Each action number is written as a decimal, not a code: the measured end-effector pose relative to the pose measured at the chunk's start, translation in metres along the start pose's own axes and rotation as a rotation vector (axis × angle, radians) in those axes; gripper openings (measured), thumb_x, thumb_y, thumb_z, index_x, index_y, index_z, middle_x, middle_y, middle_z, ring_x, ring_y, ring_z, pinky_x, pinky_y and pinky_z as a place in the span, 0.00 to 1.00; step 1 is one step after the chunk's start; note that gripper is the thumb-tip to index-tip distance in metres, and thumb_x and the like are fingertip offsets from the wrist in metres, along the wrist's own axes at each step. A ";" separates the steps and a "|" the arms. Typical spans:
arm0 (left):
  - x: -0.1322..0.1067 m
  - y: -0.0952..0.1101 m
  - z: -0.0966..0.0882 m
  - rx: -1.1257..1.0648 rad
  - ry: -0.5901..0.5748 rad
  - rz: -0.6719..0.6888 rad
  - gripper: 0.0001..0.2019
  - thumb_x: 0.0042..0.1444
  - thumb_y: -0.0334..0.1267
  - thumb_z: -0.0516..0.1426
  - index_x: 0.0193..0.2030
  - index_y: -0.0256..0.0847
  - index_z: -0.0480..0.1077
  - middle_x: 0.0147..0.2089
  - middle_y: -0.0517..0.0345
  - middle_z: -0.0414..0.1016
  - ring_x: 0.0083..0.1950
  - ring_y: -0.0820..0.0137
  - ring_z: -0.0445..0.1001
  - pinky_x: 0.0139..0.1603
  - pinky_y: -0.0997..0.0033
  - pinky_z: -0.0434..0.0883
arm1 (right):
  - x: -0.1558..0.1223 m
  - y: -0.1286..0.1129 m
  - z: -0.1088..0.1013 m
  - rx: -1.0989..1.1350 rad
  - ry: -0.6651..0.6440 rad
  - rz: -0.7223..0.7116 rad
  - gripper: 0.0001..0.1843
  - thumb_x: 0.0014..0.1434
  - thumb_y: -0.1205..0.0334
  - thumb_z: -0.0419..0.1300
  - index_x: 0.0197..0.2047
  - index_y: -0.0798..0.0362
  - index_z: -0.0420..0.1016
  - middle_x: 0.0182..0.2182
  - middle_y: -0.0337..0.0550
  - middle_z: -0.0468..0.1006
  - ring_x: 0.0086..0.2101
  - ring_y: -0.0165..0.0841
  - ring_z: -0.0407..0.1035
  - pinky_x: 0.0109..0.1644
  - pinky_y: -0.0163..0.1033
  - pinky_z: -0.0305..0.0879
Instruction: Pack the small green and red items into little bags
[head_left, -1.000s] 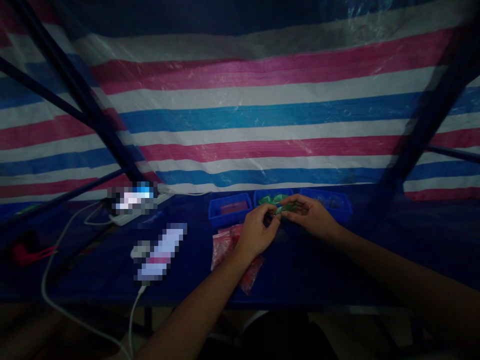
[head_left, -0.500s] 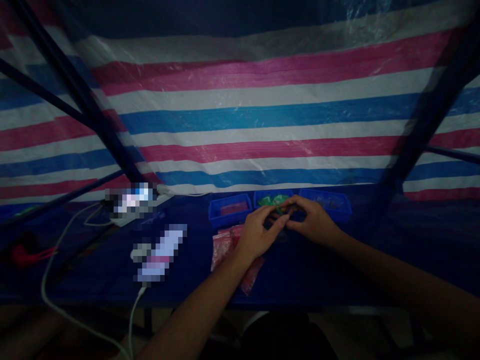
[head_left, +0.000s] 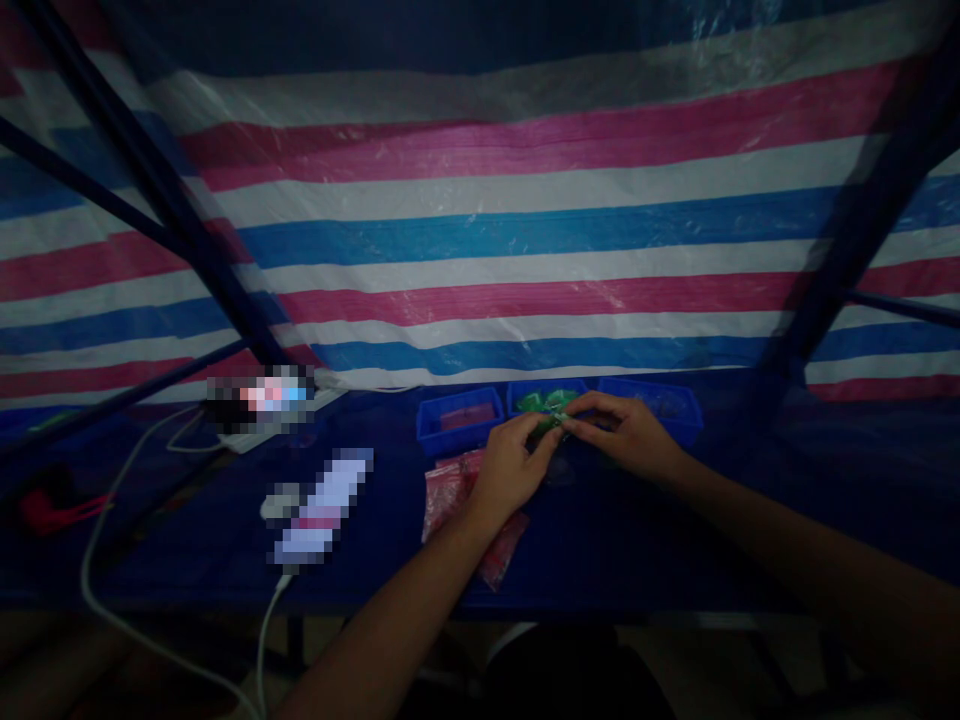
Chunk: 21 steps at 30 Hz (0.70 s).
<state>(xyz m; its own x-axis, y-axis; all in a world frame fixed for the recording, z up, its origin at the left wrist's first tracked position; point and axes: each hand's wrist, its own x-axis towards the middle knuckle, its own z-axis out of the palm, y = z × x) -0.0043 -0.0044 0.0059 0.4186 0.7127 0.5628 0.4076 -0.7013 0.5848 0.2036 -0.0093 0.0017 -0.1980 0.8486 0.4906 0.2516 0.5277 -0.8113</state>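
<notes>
My left hand (head_left: 510,468) and my right hand (head_left: 626,435) meet fingertip to fingertip over the blue table (head_left: 645,530), in front of three small blue trays. Both pinch a small green item (head_left: 556,423), too dim and small to name. The middle tray (head_left: 544,398) holds more green pieces. The left tray (head_left: 459,417) holds reddish pieces. My right hand partly covers the right tray (head_left: 671,404). Red plastic bags (head_left: 450,490) lie under my left wrist.
A striped pink, white and blue tarp (head_left: 480,230) hangs right behind the trays. A power strip (head_left: 262,425) with white cables (head_left: 112,520) and a blurred-out device (head_left: 319,505) lie at the left. Dark poles (head_left: 150,180) slant across the left side.
Both hands stayed together at the same spot; the fingers shifted slightly around the green item, and the right hand lifted a little toward the middle tray.
</notes>
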 end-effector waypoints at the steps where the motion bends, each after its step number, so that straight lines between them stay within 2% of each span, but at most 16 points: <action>1: 0.000 0.000 0.000 0.004 -0.001 0.000 0.12 0.69 0.45 0.56 0.47 0.42 0.78 0.43 0.54 0.83 0.44 0.63 0.80 0.45 0.66 0.74 | 0.000 0.000 0.000 0.017 -0.013 0.027 0.15 0.61 0.48 0.67 0.45 0.48 0.81 0.42 0.43 0.82 0.43 0.39 0.78 0.51 0.45 0.75; 5: 0.000 0.000 0.001 0.028 0.006 0.000 0.11 0.68 0.44 0.57 0.44 0.41 0.78 0.40 0.54 0.82 0.41 0.64 0.79 0.43 0.67 0.73 | 0.000 0.000 0.001 0.034 -0.026 0.083 0.15 0.60 0.48 0.67 0.44 0.50 0.79 0.40 0.42 0.82 0.40 0.38 0.78 0.47 0.43 0.75; 13: 0.000 -0.002 0.001 0.022 0.045 -0.030 0.11 0.67 0.45 0.58 0.45 0.41 0.77 0.41 0.53 0.81 0.41 0.65 0.78 0.42 0.67 0.74 | -0.001 0.005 0.003 -0.058 0.034 0.057 0.14 0.62 0.49 0.66 0.45 0.50 0.76 0.39 0.43 0.82 0.36 0.37 0.77 0.43 0.42 0.73; 15: 0.001 -0.003 0.001 0.024 0.065 -0.012 0.10 0.67 0.43 0.59 0.48 0.41 0.76 0.44 0.52 0.81 0.44 0.63 0.79 0.46 0.65 0.74 | -0.001 0.004 0.003 -0.044 0.043 0.056 0.15 0.61 0.49 0.67 0.44 0.50 0.76 0.39 0.43 0.81 0.36 0.37 0.77 0.41 0.42 0.73; 17: 0.001 -0.002 0.001 0.005 0.112 -0.026 0.12 0.66 0.42 0.59 0.53 0.42 0.74 0.48 0.51 0.81 0.47 0.63 0.79 0.49 0.63 0.75 | -0.001 0.003 0.001 -0.029 0.109 0.041 0.15 0.60 0.49 0.67 0.44 0.49 0.75 0.38 0.43 0.80 0.36 0.37 0.76 0.40 0.41 0.73; 19: 0.001 0.000 0.001 -0.046 0.131 -0.064 0.16 0.67 0.43 0.59 0.59 0.43 0.71 0.47 0.53 0.81 0.46 0.64 0.80 0.48 0.64 0.76 | 0.000 0.000 -0.001 -0.048 0.209 0.019 0.15 0.61 0.49 0.67 0.43 0.49 0.74 0.38 0.44 0.79 0.34 0.36 0.74 0.38 0.41 0.72; 21: 0.000 0.005 0.000 -0.120 0.093 -0.081 0.20 0.68 0.43 0.57 0.65 0.45 0.67 0.44 0.55 0.82 0.44 0.65 0.81 0.48 0.64 0.77 | -0.001 -0.003 -0.004 -0.098 0.273 -0.008 0.13 0.62 0.49 0.66 0.43 0.48 0.74 0.39 0.44 0.78 0.33 0.37 0.74 0.37 0.42 0.72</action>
<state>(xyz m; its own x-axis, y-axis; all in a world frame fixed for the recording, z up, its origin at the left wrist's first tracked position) -0.0021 -0.0079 0.0086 0.3087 0.7693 0.5593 0.3351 -0.6383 0.6930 0.2066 -0.0113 0.0047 0.0585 0.8162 0.5748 0.3444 0.5239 -0.7790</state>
